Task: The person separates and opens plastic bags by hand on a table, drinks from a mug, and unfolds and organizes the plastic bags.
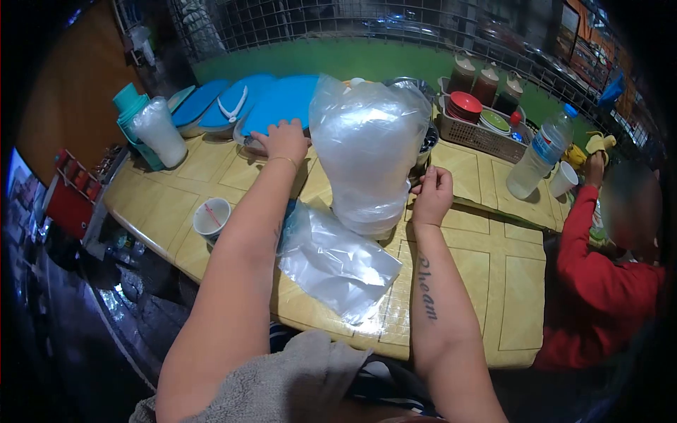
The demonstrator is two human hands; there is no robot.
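Observation:
My left hand rests with its fingers spread on the front edge of a clear container with a blue lid. Just right of a tall stack wrapped in clear plastic, my right hand has its fingers curled together by the wrap's lower side; what they hold, if anything, is too small to tell. A flat clear plastic bag lies between my forearms, in front of the wrapped stack. Left of my left forearm stands a white cup with a red stripe inside.
More blue lids, a teal tumbler and a wrapped cup stack are at the left. A basket with bowls and jars, a water bottle and a white cup stand right. A person in red holds a banana.

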